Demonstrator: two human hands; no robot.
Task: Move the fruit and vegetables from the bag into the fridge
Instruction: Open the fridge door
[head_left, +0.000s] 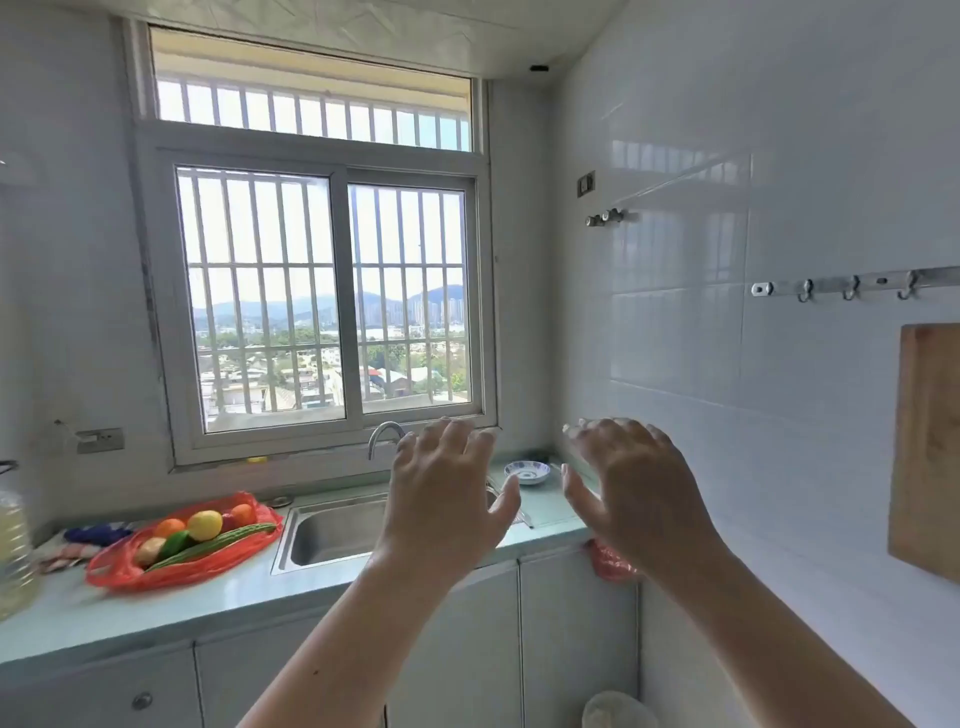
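my left hand (441, 499) and right hand (641, 493) hang spread and empty, the red bag (117, 571) lying open well to their left, its produce (205, 525) exposed for an easy first reach.

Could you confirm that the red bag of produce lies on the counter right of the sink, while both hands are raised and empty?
Not quite: the head view shows the bag left of the sink, not right. The left hand and right hand are raised and empty.

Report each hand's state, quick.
Left hand: open, fingers spread, holding nothing.
Right hand: open, fingers spread, holding nothing.
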